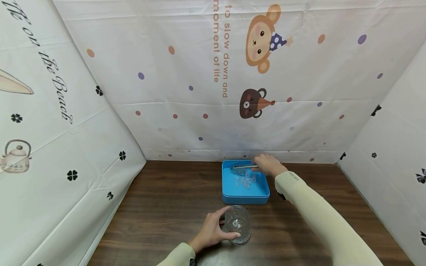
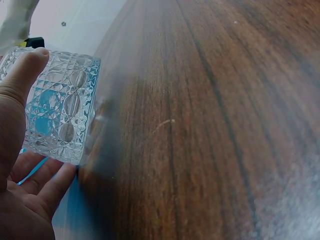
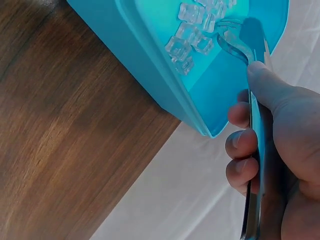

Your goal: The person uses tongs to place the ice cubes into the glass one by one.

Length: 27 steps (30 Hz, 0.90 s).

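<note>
My left hand (image 1: 213, 229) holds a clear cut-patterned drinking glass (image 1: 237, 224) on the dark table, in front of the blue tray. The left wrist view shows the thumb along one side of the glass (image 2: 62, 105) and the other fingers at the opposite side. At the tray's right back corner, my right hand (image 1: 269, 165) grips metal tongs (image 3: 254, 135), thumb on one side and curled fingers on the other. The forked tip of the tongs reaches into the tray, close to a pile of clear ice-like cubes (image 3: 187, 37).
The blue tray (image 1: 245, 199) stands at the back of the wood-grain table (image 1: 179, 195), near the printed cloth wall (image 1: 186, 129). More white cloth hangs along the left side (image 1: 90, 159) and the right side (image 1: 386, 177).
</note>
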Each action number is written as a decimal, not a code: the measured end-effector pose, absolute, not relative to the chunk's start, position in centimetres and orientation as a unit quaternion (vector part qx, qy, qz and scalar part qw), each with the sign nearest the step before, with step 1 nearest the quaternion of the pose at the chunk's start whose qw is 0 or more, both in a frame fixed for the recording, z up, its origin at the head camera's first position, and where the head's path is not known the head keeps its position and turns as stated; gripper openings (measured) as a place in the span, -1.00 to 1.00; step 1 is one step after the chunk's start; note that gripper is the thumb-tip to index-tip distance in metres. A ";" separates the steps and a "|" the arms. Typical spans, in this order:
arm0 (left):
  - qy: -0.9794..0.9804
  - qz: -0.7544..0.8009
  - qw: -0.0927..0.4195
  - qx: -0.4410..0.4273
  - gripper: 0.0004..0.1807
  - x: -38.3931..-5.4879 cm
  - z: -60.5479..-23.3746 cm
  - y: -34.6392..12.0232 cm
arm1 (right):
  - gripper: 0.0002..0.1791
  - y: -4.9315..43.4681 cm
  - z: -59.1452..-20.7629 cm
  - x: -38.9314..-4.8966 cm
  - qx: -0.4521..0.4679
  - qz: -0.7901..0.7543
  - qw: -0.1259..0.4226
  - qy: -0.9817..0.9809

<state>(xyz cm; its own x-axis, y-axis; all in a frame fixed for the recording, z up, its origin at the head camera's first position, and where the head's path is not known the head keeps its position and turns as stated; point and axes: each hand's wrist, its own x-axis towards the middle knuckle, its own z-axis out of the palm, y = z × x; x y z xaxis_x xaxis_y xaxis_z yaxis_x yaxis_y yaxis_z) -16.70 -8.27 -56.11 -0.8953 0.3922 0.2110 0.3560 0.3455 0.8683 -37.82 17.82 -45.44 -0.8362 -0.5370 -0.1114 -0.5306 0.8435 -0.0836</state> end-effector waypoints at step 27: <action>0.819 0.526 0.023 0.227 -0.09 -16.7 -56.2 -8.3 | -0.66 18.0 -45.8 -37.7 -0.283 -0.043 0.059 0.956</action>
<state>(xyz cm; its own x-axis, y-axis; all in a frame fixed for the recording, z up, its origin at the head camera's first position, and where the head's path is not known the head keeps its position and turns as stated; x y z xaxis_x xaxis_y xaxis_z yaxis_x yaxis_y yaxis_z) -16.73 -8.26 -56.20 -0.8963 0.3954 0.2008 0.3471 0.3436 0.8726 -37.67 18.04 -45.83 -0.8324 -0.5471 -0.0881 -0.5370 0.8356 -0.1157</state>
